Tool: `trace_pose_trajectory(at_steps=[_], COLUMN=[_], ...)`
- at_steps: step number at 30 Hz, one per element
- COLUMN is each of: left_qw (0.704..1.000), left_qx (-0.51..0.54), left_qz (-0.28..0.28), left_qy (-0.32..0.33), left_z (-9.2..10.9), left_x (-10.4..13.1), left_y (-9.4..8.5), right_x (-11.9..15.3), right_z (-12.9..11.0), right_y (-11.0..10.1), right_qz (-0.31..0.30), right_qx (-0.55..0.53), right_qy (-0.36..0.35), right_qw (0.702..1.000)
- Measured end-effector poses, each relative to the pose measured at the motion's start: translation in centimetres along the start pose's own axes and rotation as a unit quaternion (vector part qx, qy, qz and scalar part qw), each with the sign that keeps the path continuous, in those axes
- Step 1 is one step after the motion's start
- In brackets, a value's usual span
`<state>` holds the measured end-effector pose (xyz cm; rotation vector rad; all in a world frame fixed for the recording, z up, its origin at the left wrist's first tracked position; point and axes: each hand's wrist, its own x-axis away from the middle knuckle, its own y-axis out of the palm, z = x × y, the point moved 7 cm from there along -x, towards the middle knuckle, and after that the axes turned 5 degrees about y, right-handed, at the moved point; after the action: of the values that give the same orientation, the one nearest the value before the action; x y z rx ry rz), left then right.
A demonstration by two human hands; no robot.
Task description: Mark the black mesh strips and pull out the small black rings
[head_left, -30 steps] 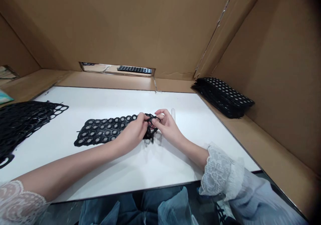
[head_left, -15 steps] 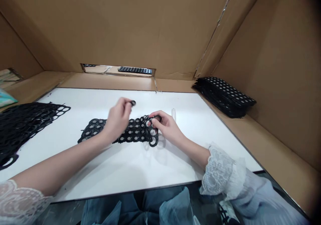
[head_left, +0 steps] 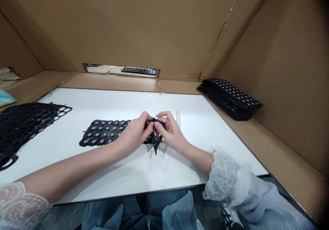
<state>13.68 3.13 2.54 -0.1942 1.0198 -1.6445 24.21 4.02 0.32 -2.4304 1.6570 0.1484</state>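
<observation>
A black rubbery sheet with rows of round holes [head_left: 104, 133] lies flat on the white board. Its right end is bunched up and lifted, with a pointed bit hanging down. My left hand [head_left: 135, 130] pinches this end from the left, its fingertips close against those of the other hand. From the right, my right hand [head_left: 171, 130] grips the same end between thumb and fingers. My left forearm and hand cover part of the sheet's middle. Whether a small loose piece is also between my fingertips is hidden.
A heap of black ring netting [head_left: 28, 124] spreads over the board's left side. A stack of black perforated sheets [head_left: 230, 98] rests on cardboard at the right. A clear tube [head_left: 178, 117] lies beside my right hand. Cardboard walls [head_left: 128, 28] enclose the white board [head_left: 123, 175].
My left hand, which held a small black ring above the sheet, has come down and right to the sheet's end. That end is now more folded; my right hand stays about in place.
</observation>
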Motion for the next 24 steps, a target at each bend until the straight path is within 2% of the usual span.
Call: trace_pose_trajectory(at_steps=[4, 15, 20, 24], left_qw=[0.999, 0.986, 0.985, 0.987], left_qx=[0.030, 0.166, 0.174, 0.160], left_qz=[-0.013, -0.029, -0.011, -0.017], left_qy=[0.007, -0.002, -0.002, 0.002], left_z=[0.1, -0.8, -0.9, -0.6], left_x=[0.3, 0.3, 0.2, 0.3], left_y=[0.1, 0.1, -0.2, -0.2], right_x=[0.1, 0.2, 0.3, 0.4], right_z=[-0.1, -0.4, -0.7, -0.6], right_y=[0.3, 0.6, 0.7, 0.9], right_qz=[-0.027, -0.071, -0.092, -0.097], right_qx=[-0.054, -0.074, -0.052, -0.037], right_qy=[0.004, 0.005, -0.008, -0.020], right_qw=[0.998, 0.995, 0.994, 0.994])
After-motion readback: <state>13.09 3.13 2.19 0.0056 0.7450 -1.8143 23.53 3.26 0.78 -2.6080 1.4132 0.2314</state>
